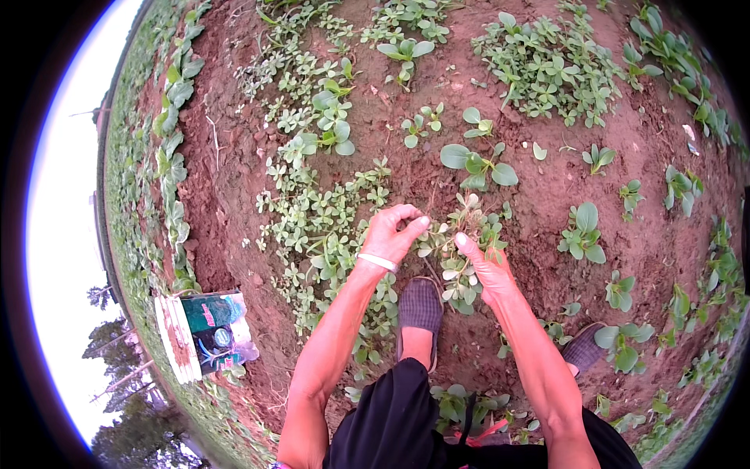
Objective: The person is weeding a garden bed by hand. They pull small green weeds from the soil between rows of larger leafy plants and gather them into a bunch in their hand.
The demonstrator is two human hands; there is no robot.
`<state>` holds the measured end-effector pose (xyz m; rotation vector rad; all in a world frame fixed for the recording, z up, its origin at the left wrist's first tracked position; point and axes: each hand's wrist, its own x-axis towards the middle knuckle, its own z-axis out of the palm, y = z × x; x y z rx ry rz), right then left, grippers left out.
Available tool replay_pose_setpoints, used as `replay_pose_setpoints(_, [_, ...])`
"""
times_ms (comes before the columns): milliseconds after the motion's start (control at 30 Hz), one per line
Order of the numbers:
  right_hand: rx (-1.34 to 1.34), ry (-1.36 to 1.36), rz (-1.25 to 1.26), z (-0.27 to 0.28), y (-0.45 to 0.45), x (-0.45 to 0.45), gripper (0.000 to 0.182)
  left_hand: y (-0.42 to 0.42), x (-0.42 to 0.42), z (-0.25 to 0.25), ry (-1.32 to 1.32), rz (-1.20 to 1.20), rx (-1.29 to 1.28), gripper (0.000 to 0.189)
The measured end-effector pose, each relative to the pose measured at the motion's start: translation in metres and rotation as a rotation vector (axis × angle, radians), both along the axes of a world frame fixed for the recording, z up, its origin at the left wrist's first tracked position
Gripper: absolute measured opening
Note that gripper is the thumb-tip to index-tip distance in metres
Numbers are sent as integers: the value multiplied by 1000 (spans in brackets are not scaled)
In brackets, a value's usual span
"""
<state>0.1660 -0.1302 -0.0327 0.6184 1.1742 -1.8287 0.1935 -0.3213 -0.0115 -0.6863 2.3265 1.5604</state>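
My right hand (492, 272) is closed around a bunch of uprooted purslane-like weeds (463, 272). Their thin brown roots point up, and pale leaf undersides show beneath. Just left of the bunch, my left hand (392, 234) has thumb and forefinger pinched on a thin weed stem (432, 202); the exact grip is partly hidden by the fingers. A white band (378, 261) circles the left wrist. Low weeds (316, 205) spread over the soil beside that hand. Beyond both hands grows a broad-leaved seedling (477, 165).
A white plastic bucket (176, 340) with a printed side stands at left. More weeds form a dense clump (551, 67) at the far right. Several young leafy plants (583, 234) dot the reddish soil (539, 193). My shoes (419, 305) rest among the plants. A crop row (170, 158) runs along the left.
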Motion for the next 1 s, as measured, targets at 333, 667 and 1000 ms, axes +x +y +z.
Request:
replay_pose_setpoints(333, [-20,-186,-45,-31,19,5,64,-17,-21,-18,137,-434,-862,24])
replay_pose_setpoints(667, [20,-233,-40,-17,17,2,68,-74,-28,-53,-325,-748,-1371,11])
replay_pose_setpoints(1000, [120,-216,19,-27,25,6,80,-85,-49,-33,-473,-585,-1003,16])
